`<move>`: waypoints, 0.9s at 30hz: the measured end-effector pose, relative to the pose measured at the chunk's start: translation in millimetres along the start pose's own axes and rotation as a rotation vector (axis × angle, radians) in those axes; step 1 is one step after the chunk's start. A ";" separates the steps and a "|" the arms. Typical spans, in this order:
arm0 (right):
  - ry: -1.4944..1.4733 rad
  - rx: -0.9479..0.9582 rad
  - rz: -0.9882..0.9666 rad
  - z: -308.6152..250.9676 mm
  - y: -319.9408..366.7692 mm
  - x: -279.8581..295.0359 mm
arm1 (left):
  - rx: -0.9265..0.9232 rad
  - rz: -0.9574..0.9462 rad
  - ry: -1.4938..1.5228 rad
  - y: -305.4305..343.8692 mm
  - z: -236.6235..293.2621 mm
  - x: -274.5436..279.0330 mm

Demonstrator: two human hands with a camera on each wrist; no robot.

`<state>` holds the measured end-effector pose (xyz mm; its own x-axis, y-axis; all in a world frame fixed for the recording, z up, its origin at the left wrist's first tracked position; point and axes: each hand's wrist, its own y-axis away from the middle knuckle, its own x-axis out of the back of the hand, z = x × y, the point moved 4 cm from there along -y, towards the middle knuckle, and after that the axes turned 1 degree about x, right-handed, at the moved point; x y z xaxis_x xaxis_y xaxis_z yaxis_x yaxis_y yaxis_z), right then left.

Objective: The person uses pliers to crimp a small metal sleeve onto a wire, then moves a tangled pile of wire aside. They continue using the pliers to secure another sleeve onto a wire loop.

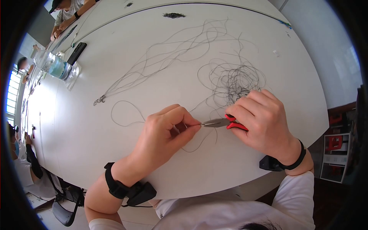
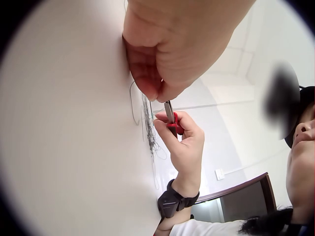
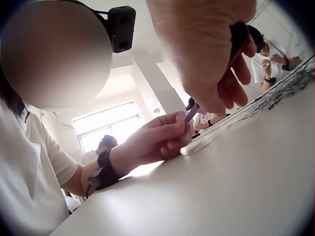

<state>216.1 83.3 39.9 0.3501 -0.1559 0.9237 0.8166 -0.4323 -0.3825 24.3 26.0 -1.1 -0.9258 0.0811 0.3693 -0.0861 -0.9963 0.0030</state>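
Observation:
My left hand (image 1: pixel 165 128) pinches something tiny between thumb and forefinger, mostly hidden by the fingertips, with a thin dark line (image 1: pixel 199 145) running out below. In my right hand (image 1: pixel 264 122) are small pliers (image 1: pixel 217 122) with red and black handles, gripped so that their metal nose points left. The nose reaches right to the left fingertips, and the left wrist view also shows the pliers (image 2: pixel 170 113) there. Just beyond the right hand lies a tangled heap of thin dark line (image 1: pixel 237 80). A loop of line (image 1: pixel 128 101) curves out left of the left hand.
Long loose strands (image 1: pixel 153 57) stretch across the white table (image 1: pixel 96 142), gathered at small metal pieces (image 1: pixel 99 100). A clear bottle (image 1: pixel 53 64) and a black case (image 1: pixel 77 53) are at the far left. A dark clump (image 1: pixel 174 15) lies at the back; other people sit around the table.

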 end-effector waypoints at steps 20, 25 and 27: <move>0.019 -0.042 0.068 2.5 -2.7 5.8 | 0.188 -0.020 0.264 1.1 -9.6 0.3; 0.006 -0.026 0.086 0.0 -4.4 2.6 | 0.208 -0.042 0.319 0.5 -9.2 -0.2; 0.002 -0.028 0.092 -0.3 -4.8 1.0 | 0.215 -0.045 0.338 0.6 -9.2 -0.5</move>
<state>212.4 85.0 42.6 0.4217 -0.1980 0.8848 0.7678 -0.4411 -0.4647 21.3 25.6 -9.8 -0.9949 0.0936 0.0376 -0.0832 -0.9720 0.2200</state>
